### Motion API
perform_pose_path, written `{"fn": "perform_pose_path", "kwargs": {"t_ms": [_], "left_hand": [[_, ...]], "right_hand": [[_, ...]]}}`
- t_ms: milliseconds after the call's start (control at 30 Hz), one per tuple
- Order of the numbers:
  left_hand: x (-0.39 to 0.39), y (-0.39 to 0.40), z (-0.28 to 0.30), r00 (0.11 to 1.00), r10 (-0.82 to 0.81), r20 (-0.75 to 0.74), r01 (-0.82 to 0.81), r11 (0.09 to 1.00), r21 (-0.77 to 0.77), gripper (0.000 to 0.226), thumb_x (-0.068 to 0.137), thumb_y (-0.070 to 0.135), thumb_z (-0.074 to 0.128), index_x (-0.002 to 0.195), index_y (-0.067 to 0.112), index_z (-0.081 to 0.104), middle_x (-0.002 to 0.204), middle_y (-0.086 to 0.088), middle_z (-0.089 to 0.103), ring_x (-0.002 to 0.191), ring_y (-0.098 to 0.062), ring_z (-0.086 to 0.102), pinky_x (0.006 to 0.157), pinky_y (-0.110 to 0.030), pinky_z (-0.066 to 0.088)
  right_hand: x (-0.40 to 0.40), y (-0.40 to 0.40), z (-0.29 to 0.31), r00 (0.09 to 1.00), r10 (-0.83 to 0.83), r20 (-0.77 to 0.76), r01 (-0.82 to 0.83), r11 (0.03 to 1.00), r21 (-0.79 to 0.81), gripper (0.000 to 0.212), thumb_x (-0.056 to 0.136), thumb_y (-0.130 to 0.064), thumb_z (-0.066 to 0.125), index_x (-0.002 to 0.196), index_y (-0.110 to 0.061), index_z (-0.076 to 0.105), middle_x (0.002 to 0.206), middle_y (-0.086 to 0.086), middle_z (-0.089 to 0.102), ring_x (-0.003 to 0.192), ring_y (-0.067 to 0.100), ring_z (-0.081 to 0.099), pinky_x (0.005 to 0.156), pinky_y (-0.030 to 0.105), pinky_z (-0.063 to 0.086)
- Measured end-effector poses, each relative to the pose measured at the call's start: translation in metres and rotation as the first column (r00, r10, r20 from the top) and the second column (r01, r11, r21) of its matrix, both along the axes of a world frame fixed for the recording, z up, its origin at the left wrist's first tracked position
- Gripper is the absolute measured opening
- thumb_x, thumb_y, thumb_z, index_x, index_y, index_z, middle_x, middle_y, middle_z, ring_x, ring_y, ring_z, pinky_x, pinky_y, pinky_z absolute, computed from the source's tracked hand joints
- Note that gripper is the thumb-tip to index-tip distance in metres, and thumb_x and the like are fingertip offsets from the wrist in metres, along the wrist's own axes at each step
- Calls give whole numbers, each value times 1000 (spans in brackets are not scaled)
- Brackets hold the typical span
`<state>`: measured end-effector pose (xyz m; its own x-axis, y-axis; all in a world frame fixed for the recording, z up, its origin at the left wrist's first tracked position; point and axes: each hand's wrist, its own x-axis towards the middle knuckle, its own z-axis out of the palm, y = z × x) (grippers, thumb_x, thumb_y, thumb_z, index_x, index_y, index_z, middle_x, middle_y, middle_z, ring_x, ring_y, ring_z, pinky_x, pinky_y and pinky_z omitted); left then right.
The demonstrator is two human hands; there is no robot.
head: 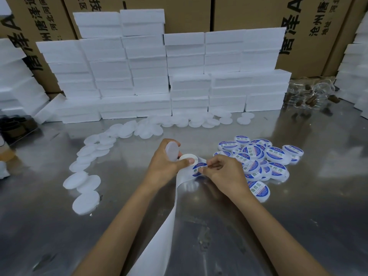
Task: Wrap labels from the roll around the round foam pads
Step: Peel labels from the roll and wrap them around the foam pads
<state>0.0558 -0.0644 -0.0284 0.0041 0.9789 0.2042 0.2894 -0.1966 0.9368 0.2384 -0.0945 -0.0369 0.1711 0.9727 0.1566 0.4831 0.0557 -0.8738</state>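
I read the current step as label pickup: one label is being peeled off the backing, ahead of application to a pad.

My left hand (167, 159), at centre frame, is closed around two items. Its fingers hold a bare round foam pad (172, 150) tilted on edge, and its thumb presses down on the label roll (188, 157) just beside the pad. My right hand (221, 169), immediately right of centre, is pinched at thumb and forefinger on the edge of a blue-and-white label (199, 169); the other fingers are curled in. I cannot tell how much of the label is already free of the liner.

The white backing strip (169, 226) runs from the roll down toward the bottom edge of the frame, between my forearms.

Stock positions on the steel table (298, 226):
- Unlabelled pads (85, 201): a curved trail from lower left up to upper centre.
- Labelled pads (258, 162): a loose heap at centre right, just beyond my right hand.
- Foam blocks (149, 76): stacked across the top of the frame, in front of cardboard cartons (249, 14).

Next move, in my judgement: lift the label clear without creasing it, rotate the held pad face-up toward the right hand, centre the label on it, then press it down flat. The thumb should keep the roll pinned so the liner does not pull away.
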Motion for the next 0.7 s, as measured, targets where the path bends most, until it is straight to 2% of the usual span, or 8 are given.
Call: {"fn": "perform_pose_path", "kwargs": {"t_ms": [133, 200, 267, 367, 467, 533, 600, 700], "left_hand": [[2, -3, 1, 1000, 2, 7, -2, 1000, -3, 52, 71, 28, 89, 108, 31, 53, 88, -6, 64, 80, -22, 65, 71, -39, 60], [3, -4, 0, 999, -8, 43, 9, 1000, -8, 50, 69, 31, 89, 104, 37, 53, 86, -5, 63, 74, -19, 66, 63, -34, 60], [2, -4, 1, 997, -16, 74, 17, 1000, -8, 48, 68, 29, 88, 99, 39, 53, 83, -5, 61, 68, -19, 66, 60, -33, 59], [2, -3, 1, 999, -20, 43, 21, 1000, -22, 46, 71, 26, 87, 100, 35, 53, 89, -11, 62, 83, -37, 68, 76, -52, 60], [5, -7, 6, 999, 30, 34, -30, 999, 16, 27, 82, 45, 73, 98, 33, 54, 89, -1, 62, 75, -20, 65, 67, -40, 60], [6, -10, 14, 990, 86, 109, -87, 996, 3, 30, 84, 57, 50, 97, 32, 57, 86, 4, 62, 71, -9, 60, 60, -26, 53], [4, -11, 22, 969, 96, 228, -91, 995, -33, 35, 89, 53, 37, 100, 28, 59, 85, 2, 65, 75, -14, 56, 61, -26, 44], [12, -21, 32, 848, -39, 528, 96, 992, -81, 35, 104, 38, 35, 105, 14, 61, 89, -13, 64, 75, -22, 56, 57, -29, 39]], "right_hand": [[7, -2, 4, 994, -44, 96, 45, 999, -5, 23, 75, -33, 83, 67, -25, 64, 61, -13, 65, 63, 3, 62, 61, 22, 45], [15, -2, 10, 998, -2, 64, 5, 999, -42, 21, 74, -27, 81, 66, -21, 63, 59, -14, 62, 59, 3, 57, 62, 25, 44], [24, -3, 19, 997, 53, -48, -57, 995, -78, 19, 74, -18, 76, 63, -19, 61, 53, -14, 57, 54, 5, 49, 62, 25, 40], [33, -8, 33, 947, 127, -296, -155, 985, -72, 28, 79, -12, 69, 56, -23, 58, 58, -6, 54, 57, 12, 45, 61, 27, 38], [35, -12, 42, 846, 197, -496, -234, 972, -14, 30, 86, -12, 65, 59, -20, 55, 64, 0, 54, 66, 22, 47, 63, 32, 37], [32, -15, 45, 785, 249, -568, -286, 958, 24, 27, 88, -15, 66, 64, -19, 55, 68, 2, 58, 71, 25, 51, 66, 34, 37], [24, -18, 46, 739, 305, -601, -337, 940, 64, 19, 87, -20, 69, 72, -18, 59, 74, 3, 62, 71, 19, 55, 63, 28, 43], [10, -23, 45, 725, 367, -583, -380, 919, 106, 14, 83, -27, 70, 84, -14, 64, 78, -1, 66, 69, 13, 55, 63, 23, 46]]}}
